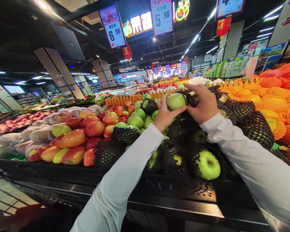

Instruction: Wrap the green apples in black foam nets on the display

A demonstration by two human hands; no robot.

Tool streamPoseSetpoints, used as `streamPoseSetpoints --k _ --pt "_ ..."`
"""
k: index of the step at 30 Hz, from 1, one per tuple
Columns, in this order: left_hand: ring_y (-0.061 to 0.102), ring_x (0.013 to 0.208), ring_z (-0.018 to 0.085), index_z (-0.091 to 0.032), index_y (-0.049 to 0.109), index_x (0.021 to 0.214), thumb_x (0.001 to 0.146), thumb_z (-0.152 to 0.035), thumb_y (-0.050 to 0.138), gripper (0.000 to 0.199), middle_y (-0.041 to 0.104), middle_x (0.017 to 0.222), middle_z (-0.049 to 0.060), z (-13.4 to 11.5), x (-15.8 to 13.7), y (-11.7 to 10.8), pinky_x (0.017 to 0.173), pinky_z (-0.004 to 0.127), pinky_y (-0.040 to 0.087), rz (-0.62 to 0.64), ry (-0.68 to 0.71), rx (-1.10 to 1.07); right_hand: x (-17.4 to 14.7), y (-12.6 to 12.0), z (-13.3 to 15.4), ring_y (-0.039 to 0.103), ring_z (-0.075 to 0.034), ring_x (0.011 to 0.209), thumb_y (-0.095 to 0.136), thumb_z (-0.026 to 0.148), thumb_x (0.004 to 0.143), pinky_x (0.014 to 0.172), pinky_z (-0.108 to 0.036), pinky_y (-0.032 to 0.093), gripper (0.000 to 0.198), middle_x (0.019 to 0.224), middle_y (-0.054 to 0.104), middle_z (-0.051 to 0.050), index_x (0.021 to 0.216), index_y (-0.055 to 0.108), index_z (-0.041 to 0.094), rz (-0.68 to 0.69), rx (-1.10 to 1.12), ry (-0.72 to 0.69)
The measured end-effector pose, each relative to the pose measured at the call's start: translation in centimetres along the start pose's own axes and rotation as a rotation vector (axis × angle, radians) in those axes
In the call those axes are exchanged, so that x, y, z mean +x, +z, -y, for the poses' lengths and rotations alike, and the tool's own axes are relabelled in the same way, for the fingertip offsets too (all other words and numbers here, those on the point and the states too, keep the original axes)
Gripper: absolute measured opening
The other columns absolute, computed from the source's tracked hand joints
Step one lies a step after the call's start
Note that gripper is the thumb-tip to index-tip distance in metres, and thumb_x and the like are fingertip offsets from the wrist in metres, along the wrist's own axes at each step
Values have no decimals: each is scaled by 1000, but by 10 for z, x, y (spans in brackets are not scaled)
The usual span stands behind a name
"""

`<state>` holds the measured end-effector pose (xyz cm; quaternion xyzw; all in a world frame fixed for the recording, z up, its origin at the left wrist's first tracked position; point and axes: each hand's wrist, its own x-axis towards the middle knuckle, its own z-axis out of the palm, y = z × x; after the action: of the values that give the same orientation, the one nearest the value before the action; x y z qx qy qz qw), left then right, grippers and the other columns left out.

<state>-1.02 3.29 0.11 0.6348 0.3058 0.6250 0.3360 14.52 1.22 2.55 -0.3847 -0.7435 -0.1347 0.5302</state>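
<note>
A green apple [176, 101] is held up over the fruit display, with my left hand [166, 111] closed round its left and lower side. My right hand [203, 102] is at the apple's right end, its fingers curled on a black foam net [192, 99] that bunches beside the fruit. Whether the net still covers part of the apple is hidden by my fingers. Below my hands lie several green apples in black nets, the nearest netted apple [207, 164] showing its top. Bare green apples [136, 120] are heaped to the left of my left hand.
Red and yellow apples [73, 138] are piled at the left, beside plastic-wrapped fruit [40, 133]. Orange fruit in foam nets [275, 109] fills the right. A dark shelf edge [174, 206] runs along the front. Price screens [161, 17] hang overhead.
</note>
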Motion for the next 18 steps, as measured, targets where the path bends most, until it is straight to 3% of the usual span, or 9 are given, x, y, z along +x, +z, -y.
streamPoseSetpoints --k 3,7,11,15,18 --pt "44 133 28 -25 58 113 57 -33 90 64 51 131 8 -1 -1 -1 117 40 29 51 38 61 0 -2 0 56 -20 77 51 4 61 74 -37 55 73 106 67 -8 133 58 18 -3 27 -26" --pt "47 131 26 -26 55 121 62 -33 87 67 52 138 7 1 0 -2 113 41 36 143 67 -19 1 -1 -2 55 -19 75 51 5 60 73 -36 55 73 103 67 -7 131 59 18 -8 54 -30" --pt "52 127 25 -26 54 120 61 -32 88 68 53 137 7 0 -1 0 109 41 43 88 80 -48 0 0 -2 57 -18 76 52 5 62 71 -35 55 70 106 64 -7 129 59 23 -41 54 -20" --pt "63 109 22 -29 47 122 61 -35 89 74 57 129 5 -7 -5 3 89 38 58 -15 -20 -115 1 1 -3 54 -15 67 55 9 61 64 -33 53 58 106 62 -7 117 63 20 -127 57 8" --pt "65 102 20 -31 43 124 59 -38 89 79 55 129 5 -11 -6 4 76 33 61 -52 -28 -219 1 3 -5 56 -17 70 61 17 61 68 -35 52 40 98 64 -8 101 62 17 -164 6 119"
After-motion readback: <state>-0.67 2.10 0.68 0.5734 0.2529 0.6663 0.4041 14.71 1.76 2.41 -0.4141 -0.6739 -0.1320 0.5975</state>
